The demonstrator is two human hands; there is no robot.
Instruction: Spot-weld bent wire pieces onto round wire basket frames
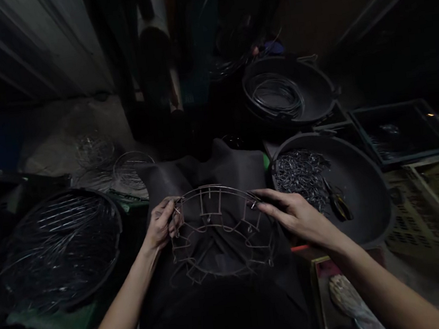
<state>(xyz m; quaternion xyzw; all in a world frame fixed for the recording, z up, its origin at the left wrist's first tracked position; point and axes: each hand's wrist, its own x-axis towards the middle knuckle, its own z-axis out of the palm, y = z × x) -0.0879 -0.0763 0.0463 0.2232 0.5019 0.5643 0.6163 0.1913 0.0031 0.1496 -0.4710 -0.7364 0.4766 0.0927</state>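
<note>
A round wire frame (212, 214), made of curved hoops with bent wire loops between them, rests over the dark cloth (240, 170) on my lap. My left hand (163, 222) pinches its upper hoop at the left side. On the opposite side, my right hand (284, 207) grips the same hoop between thumb and fingers. The lower part of the frame blends into the dark cloth and is hard to make out.
To the right, a black pan (368, 199) contains small metal pieces (301, 176) and yellow-handled pliers (341, 205). Behind it, another pan (314, 89) holds coiled wire (277, 96). A wide tub (119, 219) of wire stands left. A yellowish crate (422, 219) lies far right.
</note>
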